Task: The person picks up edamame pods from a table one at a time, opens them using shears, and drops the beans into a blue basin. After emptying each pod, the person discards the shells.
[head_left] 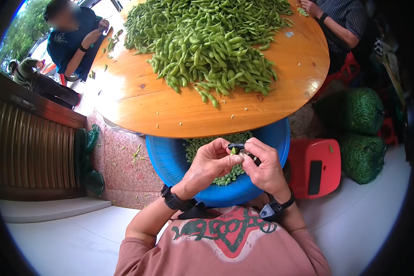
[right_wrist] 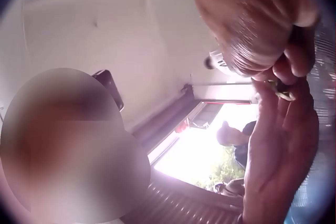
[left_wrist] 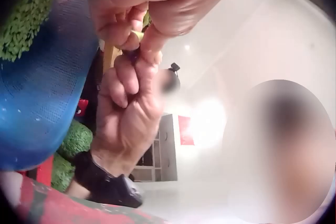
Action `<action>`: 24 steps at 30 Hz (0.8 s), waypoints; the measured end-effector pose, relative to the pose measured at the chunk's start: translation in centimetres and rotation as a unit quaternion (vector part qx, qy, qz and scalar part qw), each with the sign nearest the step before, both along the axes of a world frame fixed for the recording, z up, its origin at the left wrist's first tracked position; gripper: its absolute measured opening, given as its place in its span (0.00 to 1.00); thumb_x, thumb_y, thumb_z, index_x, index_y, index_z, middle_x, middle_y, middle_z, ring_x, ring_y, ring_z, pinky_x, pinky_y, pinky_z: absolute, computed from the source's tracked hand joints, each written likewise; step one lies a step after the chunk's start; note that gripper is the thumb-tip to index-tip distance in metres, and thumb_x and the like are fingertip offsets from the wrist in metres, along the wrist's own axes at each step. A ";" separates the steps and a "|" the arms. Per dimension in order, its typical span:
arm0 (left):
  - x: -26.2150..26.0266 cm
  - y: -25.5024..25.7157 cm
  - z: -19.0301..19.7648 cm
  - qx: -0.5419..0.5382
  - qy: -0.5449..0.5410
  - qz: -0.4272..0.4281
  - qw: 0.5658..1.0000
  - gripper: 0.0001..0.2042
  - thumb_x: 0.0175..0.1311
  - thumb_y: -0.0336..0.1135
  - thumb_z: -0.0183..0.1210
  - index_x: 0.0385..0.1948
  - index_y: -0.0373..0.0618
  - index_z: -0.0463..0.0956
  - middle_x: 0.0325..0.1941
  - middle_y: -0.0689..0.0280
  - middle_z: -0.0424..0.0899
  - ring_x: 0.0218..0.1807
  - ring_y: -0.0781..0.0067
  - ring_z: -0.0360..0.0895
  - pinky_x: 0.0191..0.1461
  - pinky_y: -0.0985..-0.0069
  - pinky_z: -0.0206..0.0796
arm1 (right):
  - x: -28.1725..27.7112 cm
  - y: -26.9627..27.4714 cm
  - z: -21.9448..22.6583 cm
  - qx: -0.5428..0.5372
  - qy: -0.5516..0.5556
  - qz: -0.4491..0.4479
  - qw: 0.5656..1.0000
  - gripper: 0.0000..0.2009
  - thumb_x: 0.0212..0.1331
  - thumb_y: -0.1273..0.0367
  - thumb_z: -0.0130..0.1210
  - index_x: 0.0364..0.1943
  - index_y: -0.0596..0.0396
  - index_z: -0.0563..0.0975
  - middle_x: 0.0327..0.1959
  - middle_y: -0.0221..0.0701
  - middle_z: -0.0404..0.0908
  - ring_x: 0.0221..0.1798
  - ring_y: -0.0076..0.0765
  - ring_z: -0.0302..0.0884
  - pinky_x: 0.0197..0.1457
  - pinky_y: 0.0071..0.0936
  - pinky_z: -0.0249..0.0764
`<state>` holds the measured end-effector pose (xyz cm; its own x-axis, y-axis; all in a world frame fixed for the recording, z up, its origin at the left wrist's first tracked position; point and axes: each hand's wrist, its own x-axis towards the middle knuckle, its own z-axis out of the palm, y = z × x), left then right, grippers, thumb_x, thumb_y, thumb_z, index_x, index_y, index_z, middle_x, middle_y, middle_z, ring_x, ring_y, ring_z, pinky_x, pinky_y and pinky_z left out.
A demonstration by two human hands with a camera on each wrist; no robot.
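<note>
Both hands meet over a blue basin (head_left: 157,158), fingertips close together around a small green soybean pod (head_left: 233,151). My left hand (head_left: 207,164) pinches the pod between thumb and fingers. From the other side, my right hand (head_left: 266,169) pinches it too. A dark, shiny piece (head_left: 237,146) lies at the fingertips. In the left wrist view the pod (left_wrist: 138,34) shows as a pale green sliver, mostly hidden by fingers; the right wrist view also shows a bit of the pod (right_wrist: 283,95). Shelled green soybeans (head_left: 195,146) lie in the basin below.
A wooden table (head_left: 129,110) with a large heap of soybean pods (head_left: 207,50) stands just beyond the basin. To the right are a red stool (head_left: 329,161) and green net sacks (head_left: 363,154). Other people (head_left: 73,41) are at the table's left and right sides.
</note>
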<state>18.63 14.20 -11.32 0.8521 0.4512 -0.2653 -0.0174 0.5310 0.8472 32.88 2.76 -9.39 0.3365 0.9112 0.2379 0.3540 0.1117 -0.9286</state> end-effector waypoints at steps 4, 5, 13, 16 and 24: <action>0.2 -0.8 0.0 0.146 0.056 0.044 0.987 0.08 0.74 0.34 0.55 0.38 0.38 0.75 0.23 0.70 0.76 0.22 0.84 0.70 0.24 0.84 0.60 | -0.7 0.3 -0.5 0.000 -0.043 -0.065 0.997 0.07 0.57 0.79 0.55 0.40 0.64 0.76 0.31 0.39 0.73 0.30 0.42 0.73 0.36 0.34 0.72; 0.1 -0.5 0.1 0.145 0.057 0.044 0.987 0.08 0.74 0.34 0.55 0.38 0.38 0.75 0.23 0.70 0.76 0.22 0.84 0.70 0.24 0.84 0.60 | -0.5 0.2 -0.6 0.007 -0.051 -0.062 0.997 0.06 0.59 0.78 0.55 0.39 0.64 0.76 0.30 0.36 0.74 0.28 0.36 0.73 0.33 0.31 0.71; -0.8 1.7 0.8 0.039 0.055 -0.052 0.996 0.11 0.74 0.37 0.55 0.33 0.40 0.79 0.23 0.70 0.78 0.24 0.83 0.72 0.24 0.83 0.61 | 0.7 0.0 -1.5 -0.109 0.392 0.016 0.913 0.07 0.65 0.72 0.59 0.43 0.62 0.78 0.29 0.23 0.73 0.26 0.16 0.68 0.26 0.19 0.66; -0.4 1.1 0.5 -0.042 0.031 0.006 0.999 0.08 0.72 0.34 0.57 0.35 0.40 0.80 0.24 0.70 0.79 0.25 0.82 0.75 0.25 0.83 0.63 | -0.1 1.1 -1.0 0.031 -0.017 -0.059 0.998 0.09 0.62 0.71 0.63 0.42 0.62 0.78 0.28 0.29 0.74 0.28 0.27 0.73 0.31 0.26 0.70; -0.3 0.4 -0.1 -0.077 -0.039 0.009 0.996 0.04 0.70 0.29 0.58 0.41 0.40 0.77 0.33 0.64 0.83 0.31 0.77 0.80 0.30 0.82 0.71 | -0.1 -0.1 -1.5 -0.041 0.006 -0.081 0.996 0.07 0.61 0.75 0.60 0.41 0.62 0.77 0.30 0.35 0.76 0.29 0.34 0.77 0.34 0.29 0.73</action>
